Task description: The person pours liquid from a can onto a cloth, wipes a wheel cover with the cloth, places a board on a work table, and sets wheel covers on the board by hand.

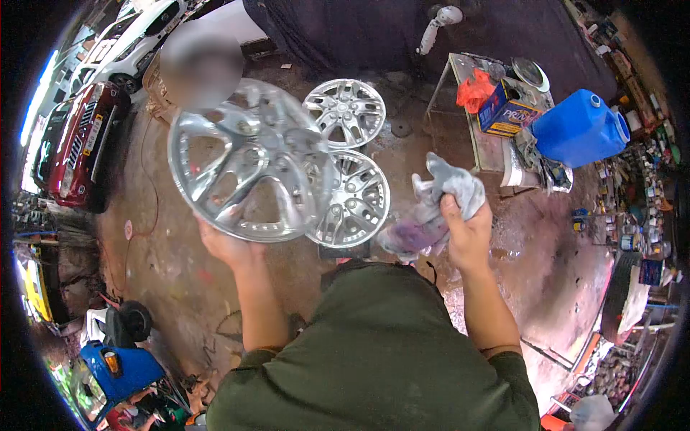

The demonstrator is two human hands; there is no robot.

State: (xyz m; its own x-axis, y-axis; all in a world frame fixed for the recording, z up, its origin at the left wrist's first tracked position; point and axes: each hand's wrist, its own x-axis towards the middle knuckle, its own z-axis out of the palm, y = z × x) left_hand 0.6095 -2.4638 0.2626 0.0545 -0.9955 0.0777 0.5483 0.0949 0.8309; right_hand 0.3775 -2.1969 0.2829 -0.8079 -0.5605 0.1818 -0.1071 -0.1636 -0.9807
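My left hand (228,243) grips the lower rim of a large silver wheel cover (248,159), holding it up and tilted on the left. Its right side is smeared by motion. In my right hand (471,233) is a bunched, stained grey-white rag (460,185), its purple-tinted end hanging to the left, apart from the wheel cover. Beyond and below the raised cover are two more silver wheel covers, an upper one (346,103) and a lower one (354,207), the lower partly hidden behind the raised one.
On the right, a worktable (460,79) bears a blue jerrycan (578,133), a blue-and-yellow box (503,109) and a red plastic bag (474,90). Cluttered shelves (640,172) line the far right. A dark red vehicle (77,147) stands left. A hose (152,208) crosses the floor.
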